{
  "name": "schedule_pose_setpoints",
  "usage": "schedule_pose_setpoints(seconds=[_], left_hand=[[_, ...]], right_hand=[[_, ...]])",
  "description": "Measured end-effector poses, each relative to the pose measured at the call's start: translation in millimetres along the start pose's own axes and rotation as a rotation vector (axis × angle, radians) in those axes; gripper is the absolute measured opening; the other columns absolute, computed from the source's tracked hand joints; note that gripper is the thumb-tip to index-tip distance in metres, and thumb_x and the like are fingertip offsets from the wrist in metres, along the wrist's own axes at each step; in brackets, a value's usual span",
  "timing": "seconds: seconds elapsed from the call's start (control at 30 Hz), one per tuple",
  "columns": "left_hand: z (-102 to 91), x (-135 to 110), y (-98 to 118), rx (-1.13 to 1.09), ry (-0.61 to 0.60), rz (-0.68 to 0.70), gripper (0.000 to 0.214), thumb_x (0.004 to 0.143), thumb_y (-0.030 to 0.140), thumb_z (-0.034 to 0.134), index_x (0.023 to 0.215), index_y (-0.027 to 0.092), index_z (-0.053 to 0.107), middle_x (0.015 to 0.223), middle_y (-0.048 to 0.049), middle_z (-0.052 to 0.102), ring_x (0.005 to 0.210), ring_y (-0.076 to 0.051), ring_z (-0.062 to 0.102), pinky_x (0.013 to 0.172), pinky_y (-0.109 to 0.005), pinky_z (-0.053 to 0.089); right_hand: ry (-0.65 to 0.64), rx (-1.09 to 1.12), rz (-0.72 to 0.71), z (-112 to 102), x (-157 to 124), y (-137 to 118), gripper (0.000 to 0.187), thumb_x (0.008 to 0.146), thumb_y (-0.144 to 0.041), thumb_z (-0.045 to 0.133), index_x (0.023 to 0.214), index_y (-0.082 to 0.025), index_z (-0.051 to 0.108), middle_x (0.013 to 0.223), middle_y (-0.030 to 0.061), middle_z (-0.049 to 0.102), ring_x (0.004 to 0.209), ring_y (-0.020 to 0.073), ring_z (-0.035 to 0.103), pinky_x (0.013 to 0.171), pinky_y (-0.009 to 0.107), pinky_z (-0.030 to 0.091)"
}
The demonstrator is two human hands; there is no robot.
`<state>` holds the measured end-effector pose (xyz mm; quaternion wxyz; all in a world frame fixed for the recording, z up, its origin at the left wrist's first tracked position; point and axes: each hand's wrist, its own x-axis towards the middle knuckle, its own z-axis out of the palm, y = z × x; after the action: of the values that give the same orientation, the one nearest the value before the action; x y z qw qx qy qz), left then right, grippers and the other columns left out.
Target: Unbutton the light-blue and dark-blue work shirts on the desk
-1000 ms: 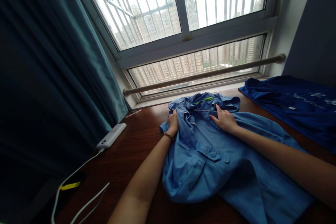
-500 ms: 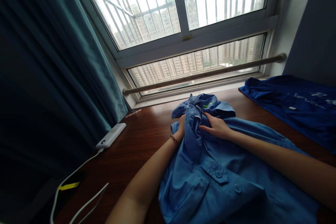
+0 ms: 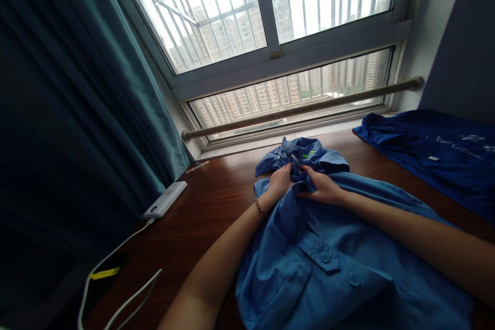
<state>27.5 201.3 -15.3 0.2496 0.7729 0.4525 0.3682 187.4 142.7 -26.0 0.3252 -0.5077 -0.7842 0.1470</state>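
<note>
A crumpled blue button-up shirt (image 3: pixel 328 247) lies over the dark wooden surface in front of me, its pocket flap and buttons facing up. My left hand (image 3: pixel 281 180), with a bracelet at the wrist, is closed on the bunched fabric near the shirt's far end. Opposite it, my right hand (image 3: pixel 320 185) grips the same bunch, thumb on top. The two hands are close together, with a fold of cloth between them. Fingertips of both are partly hidden in the fabric. Beyond them, the shirt's gathered part shows a bright green-yellow mark.
A darker blue garment (image 3: pixel 436 157) with white lettering lies at the right. On the left are a white power bank (image 3: pixel 166 200) with a white cable (image 3: pixel 116 248) and a yellow strip (image 3: pixel 104 273). A metal rail (image 3: pixel 301 112) crosses before the window; a curtain (image 3: pixel 127 77) hangs left.
My left hand has come out from behind the fold onto its top, moving right towards my right hand. The fold that stood over it has dropped. My right hand has barely moved.
</note>
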Motion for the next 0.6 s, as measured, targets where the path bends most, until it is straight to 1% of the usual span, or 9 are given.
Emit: schedule_pose_setpoints(seconds=[0.1,0.2,0.27,0.3,0.37,0.43,0.47,0.53,0.6], left_hand=[[-2.1,-3,0,0.25,-0.06,0.147,0.023,0.065,0.023,0.064,0.088,0.021,0.062,0.08,-0.0059,0.063,0.074,-0.022,0.058,0.068,-0.026,0.04],[-3.7,-4,-3,0.377,-0.03,0.153,0.019,0.067,0.023,0.06,0.085,0.021,0.063,0.073,-0.0051,0.063,0.068,-0.021,0.058,0.065,-0.027,0.04],[-4.2,-3,-6,0.421,-0.006,0.137,0.021,0.066,0.021,0.058,0.086,0.022,0.064,0.07,-0.005,0.064,0.067,-0.022,0.058,0.064,-0.028,0.04],[-4.4,-3,-7,0.431,0.007,0.13,0.022,0.066,0.02,0.057,0.087,0.022,0.064,0.071,-0.0051,0.064,0.068,-0.023,0.059,0.064,-0.028,0.04],[-4.3,-2,-11,0.413,0.023,0.116,0.025,0.065,0.018,0.056,0.088,0.021,0.064,0.073,-0.0055,0.065,0.07,-0.024,0.059,0.066,-0.03,0.041],[-4.3,1,-15,0.322,0.034,0.086,0.025,0.064,0.017,0.056,0.087,0.021,0.065,0.076,-0.0053,0.065,0.073,-0.024,0.059,0.068,-0.03,0.042],[-4.6,3,-17,0.238,0.039,0.06,0.025,0.062,0.015,0.057,0.085,0.02,0.065,0.076,-0.0048,0.066,0.075,-0.023,0.059,0.07,-0.03,0.042],[-6.8,10,-23,-0.014,0.046,-0.022,0.023,0.06,0.012,0.058,0.081,0.019,0.066,0.076,-0.0033,0.066,0.076,-0.021,0.059,0.071,-0.029,0.044],[-12.4,18,-29,-0.296,0.067,-0.147,0.019,0.058,0.009,0.059,0.074,0.016,0.065,0.072,-0.0021,0.065,0.072,-0.018,0.059,0.069,-0.028,0.046]], right_hand=[[-0.051,-0.196,0.043,-4,-3,-26,0.062,0.074,-0.035,0.055,0.124,-0.007,0.035,0.105,0.0179,0.057,0.097,0.0279,0.055,0.077,0.034,0.042],[-0.077,-0.407,-0.027,-11,-19,-73,0.042,0.074,-0.021,0.051,0.114,-0.007,0.047,0.107,0.0201,0.053,0.1,0.0297,0.05,0.083,0.038,0.038],[-0.113,-0.395,-0.121,-17,-36,-106,0.031,0.075,-0.017,0.048,0.104,-0.009,0.054,0.103,0.0182,0.054,0.098,0.0288,0.049,0.083,0.038,0.037],[-0.197,-0.327,-0.184,-20,-46,-119,0.026,0.076,-0.018,0.047,0.1,-0.011,0.056,0.099,0.0155,0.055,0.094,0.0268,0.05,0.08,0.036,0.039],[-0.465,-0.117,-0.36,-22,-64,-139,0.023,0.078,-0.024,0.048,0.097,-0.016,0.058,0.095,0.0087,0.056,0.084,0.02,0.054,0.071,0.028,0.042],[-0.704,0.016,-0.534,-20,-78,-147,0.022,0.08,-0.029,0.048,0.097,-0.02,0.058,0.092,0.0041,0.057,0.077,0.0155,0.055,0.066,0.024,0.042],[-0.757,0.021,-0.584,-17,-82,-147,0.021,0.08,-0.03,0.049,0.096,-0.02,0.059,0.092,0.0034,0.057,0.076,0.0151,0.055,0.067,0.024,0.042],[-0.742,-0.055,-0.559,-10,-84,-143,0.02,0.08,-0.03,0.049,0.09,-0.018,0.061,0.091,0.0046,0.058,0.078,0.0167,0.055,0.069,0.026,0.042],[-0.683,-0.132,-0.421,-3,-79,-137,0.02,0.08,-0.029,0.048,0.082,-0.017,0.063,0.088,0.0059,0.058,0.076,0.0175,0.056,0.068,0.027,0.043]])
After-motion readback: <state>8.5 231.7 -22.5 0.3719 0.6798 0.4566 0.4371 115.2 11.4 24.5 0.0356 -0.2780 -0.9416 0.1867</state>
